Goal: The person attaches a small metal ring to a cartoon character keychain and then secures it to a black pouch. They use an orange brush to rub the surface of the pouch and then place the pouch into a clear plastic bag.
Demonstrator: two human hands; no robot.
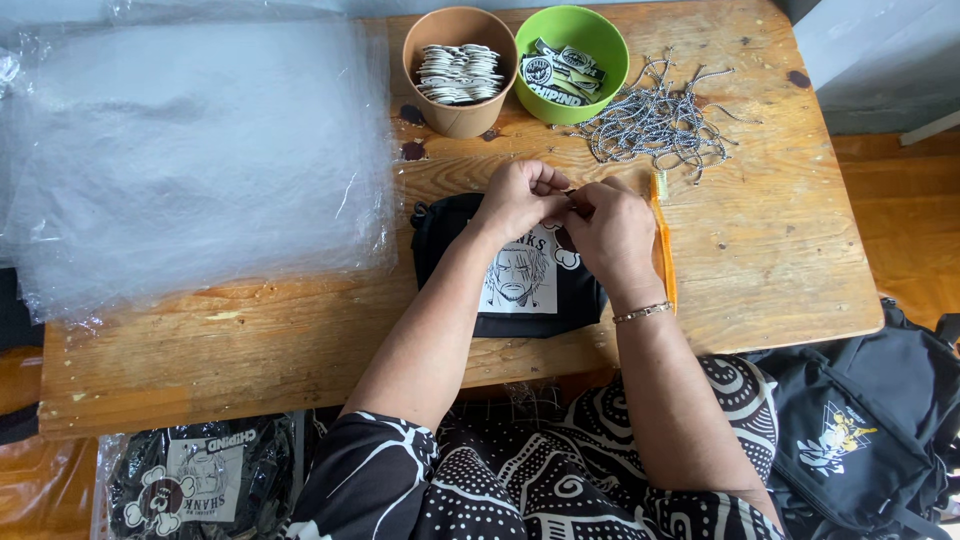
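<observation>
Both hands meet over black pouch (510,270) mid-table: left hand (517,197) and right hand (610,228) fingers pinched narrow on something tiny at its far edge, likely fixing a cord. Cord pile (655,125) far right; next needs fine threading.

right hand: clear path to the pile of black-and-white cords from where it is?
Probably yes. The right hand sits over the black pouch, and the cord pile lies just beyond it on bare table. Only the orange tool lies beside the hand, not across the way.
</observation>
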